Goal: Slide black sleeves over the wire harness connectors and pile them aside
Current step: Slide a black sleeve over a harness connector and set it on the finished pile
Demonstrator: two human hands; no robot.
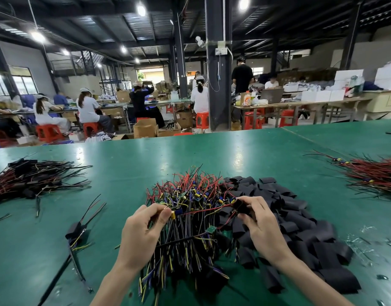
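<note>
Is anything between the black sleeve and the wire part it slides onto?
Nothing visible. The right hand holds the black sleeve, the left hand pinches the harness; only its red wire runs between.

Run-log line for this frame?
step: sleeving | left hand: pinches harness | right hand: holds black sleeve | sleeved pile: table's left

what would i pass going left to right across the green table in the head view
finished harness pile → lone sleeved harness → bare harness heap → loose black sleeves → red wire pile
</note>
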